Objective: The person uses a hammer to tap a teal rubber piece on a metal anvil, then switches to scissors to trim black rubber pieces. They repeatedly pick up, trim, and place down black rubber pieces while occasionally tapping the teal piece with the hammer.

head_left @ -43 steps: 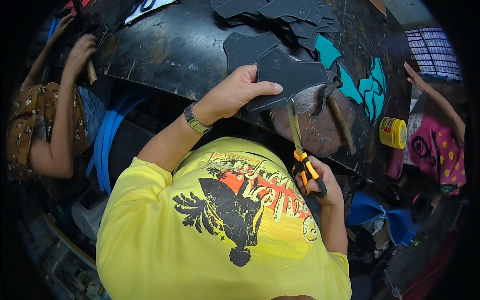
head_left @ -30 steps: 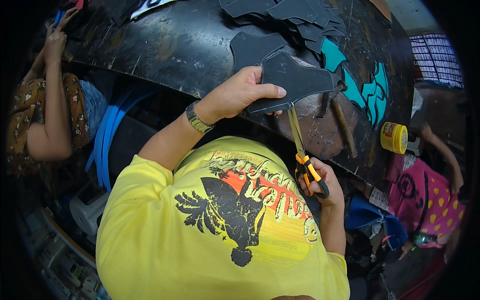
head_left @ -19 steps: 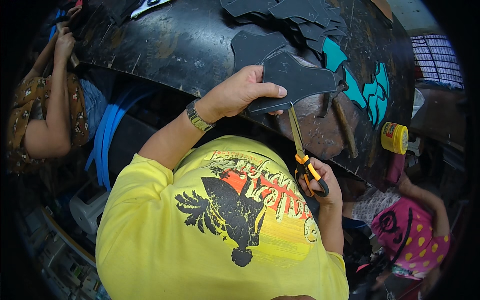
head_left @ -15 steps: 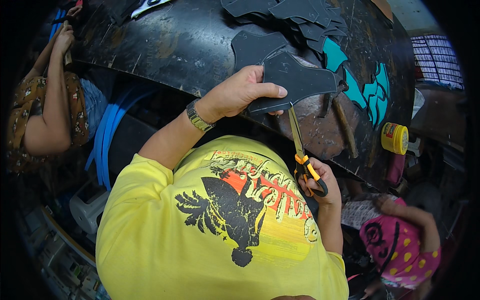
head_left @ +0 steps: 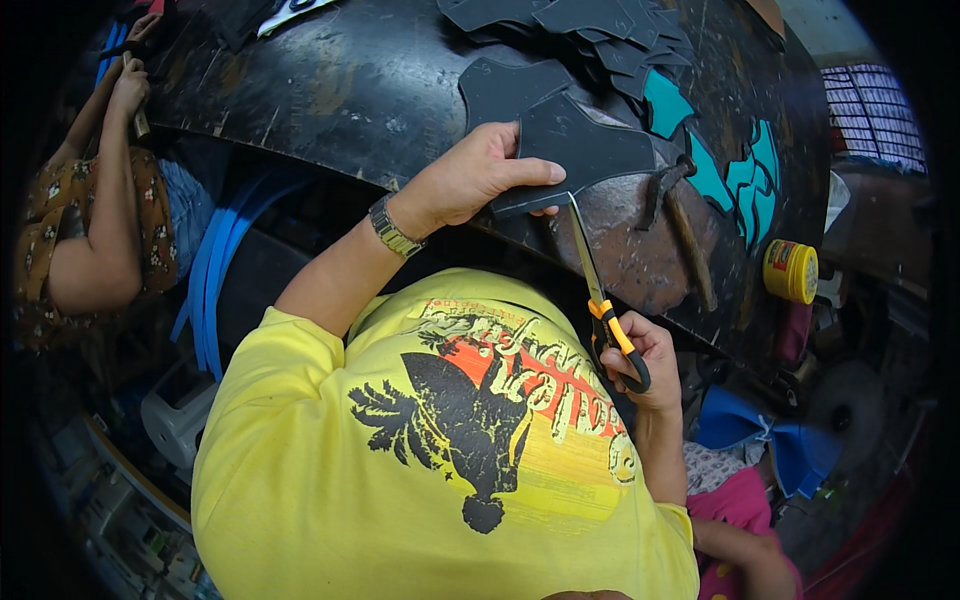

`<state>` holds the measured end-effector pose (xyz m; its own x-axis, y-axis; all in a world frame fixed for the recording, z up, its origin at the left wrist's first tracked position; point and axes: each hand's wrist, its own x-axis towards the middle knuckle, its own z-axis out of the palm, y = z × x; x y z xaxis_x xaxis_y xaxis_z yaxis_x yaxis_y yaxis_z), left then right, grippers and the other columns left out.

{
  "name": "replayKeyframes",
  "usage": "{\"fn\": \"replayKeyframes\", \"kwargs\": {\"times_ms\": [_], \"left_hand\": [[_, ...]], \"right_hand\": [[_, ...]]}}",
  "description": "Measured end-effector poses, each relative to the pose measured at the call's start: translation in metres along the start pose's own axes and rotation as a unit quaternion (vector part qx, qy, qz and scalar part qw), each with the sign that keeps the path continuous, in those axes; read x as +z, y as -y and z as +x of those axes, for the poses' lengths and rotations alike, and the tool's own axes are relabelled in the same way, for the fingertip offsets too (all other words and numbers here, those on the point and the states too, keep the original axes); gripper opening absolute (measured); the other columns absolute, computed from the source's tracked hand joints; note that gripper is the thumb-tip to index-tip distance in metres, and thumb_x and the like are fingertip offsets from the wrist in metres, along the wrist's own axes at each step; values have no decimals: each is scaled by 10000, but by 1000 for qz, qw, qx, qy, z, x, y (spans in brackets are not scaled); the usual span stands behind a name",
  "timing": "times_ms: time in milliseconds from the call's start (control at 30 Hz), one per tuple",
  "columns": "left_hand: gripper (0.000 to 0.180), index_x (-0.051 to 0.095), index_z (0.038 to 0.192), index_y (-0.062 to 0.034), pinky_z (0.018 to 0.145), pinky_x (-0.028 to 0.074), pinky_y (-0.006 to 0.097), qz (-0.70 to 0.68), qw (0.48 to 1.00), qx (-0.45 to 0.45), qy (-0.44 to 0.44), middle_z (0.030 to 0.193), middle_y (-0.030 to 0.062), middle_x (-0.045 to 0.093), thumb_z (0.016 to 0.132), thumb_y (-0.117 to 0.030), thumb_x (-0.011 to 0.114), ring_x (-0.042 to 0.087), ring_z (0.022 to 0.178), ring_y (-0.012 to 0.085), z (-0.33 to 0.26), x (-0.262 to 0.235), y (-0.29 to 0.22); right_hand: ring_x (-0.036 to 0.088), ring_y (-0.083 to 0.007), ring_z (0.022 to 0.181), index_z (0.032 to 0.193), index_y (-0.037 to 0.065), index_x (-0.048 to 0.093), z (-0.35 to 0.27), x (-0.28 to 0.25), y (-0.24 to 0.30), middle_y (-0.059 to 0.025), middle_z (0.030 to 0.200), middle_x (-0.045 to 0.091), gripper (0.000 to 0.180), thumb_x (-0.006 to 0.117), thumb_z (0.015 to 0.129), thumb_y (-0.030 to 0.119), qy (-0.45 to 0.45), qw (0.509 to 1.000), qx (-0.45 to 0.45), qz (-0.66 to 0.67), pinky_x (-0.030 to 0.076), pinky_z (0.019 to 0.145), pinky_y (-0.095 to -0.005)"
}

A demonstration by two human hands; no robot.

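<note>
My left hand (head_left: 475,180) pinches a dark grey, curved-edged flat piece (head_left: 590,145) between thumb and fingers, over the table's near edge. Pale chalk-like marks show on its face. In my right hand (head_left: 650,365) is a pair of scissors (head_left: 590,265) with orange and black handles, my fingers at the grips. The blades point up and away, and their tips meet the piece's near edge just beside my left thumb. They look nearly closed. A second dark grey piece (head_left: 500,90) lies partly under the held one.
Dark cut pieces (head_left: 620,40) are piled at the far side of the black table (head_left: 330,110). Teal pieces (head_left: 755,185), a brown slab (head_left: 625,260), a wooden-handled tool (head_left: 690,245) and a yellow jar (head_left: 790,270) lie rightward. Other people sit at left (head_left: 90,230) and lower right (head_left: 745,510).
My left hand and the piece have shifted slightly left and away. The scissor blades have come closer together. The person in pink has moved lower, and a blue object now shows at right.
</note>
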<state>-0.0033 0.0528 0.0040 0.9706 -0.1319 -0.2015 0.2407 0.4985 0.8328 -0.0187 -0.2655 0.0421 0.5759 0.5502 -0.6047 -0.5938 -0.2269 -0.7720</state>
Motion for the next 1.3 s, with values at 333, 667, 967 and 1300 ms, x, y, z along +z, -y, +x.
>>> {"fn": "replayKeyframes", "kwargs": {"times_ms": [333,667,967,1300], "left_hand": [[269,647,1090,41,761,560,251,169,982,66,-60,985,52,714,911,-139,738,658,840,84,6,-7,-10],[644,585,1307,-45,898,514,386,599,709,226,-296,1247,161,571,776,-302,844,605,1090,305,19,-33,-18],[319,711,1121,-106,1019,435,435,602,702,345,-159,1293,108,576,819,-183,778,526,1223,323,12,1,-7],[235,733,1058,-50,912,514,326,465,827,312,-42,1230,117,629,825,-43,762,623,1114,243,2,36,8]], "right_hand": [[554,-190,555,834,12,549,2,8,22,-99,654,559,240,773,757,49,-178,814,-252,-493,427,539,-316],[645,-288,720,964,1,625,12,-21,51,-145,825,635,245,780,779,45,-232,785,-199,-539,517,688,-378],[651,-221,931,1211,-6,650,110,-124,94,-119,997,694,419,774,829,112,-297,726,-283,-552,512,869,-358],[589,-201,860,1134,15,671,155,-150,116,-67,899,623,531,883,679,187,-291,810,-93,-501,483,802,-345]]}}
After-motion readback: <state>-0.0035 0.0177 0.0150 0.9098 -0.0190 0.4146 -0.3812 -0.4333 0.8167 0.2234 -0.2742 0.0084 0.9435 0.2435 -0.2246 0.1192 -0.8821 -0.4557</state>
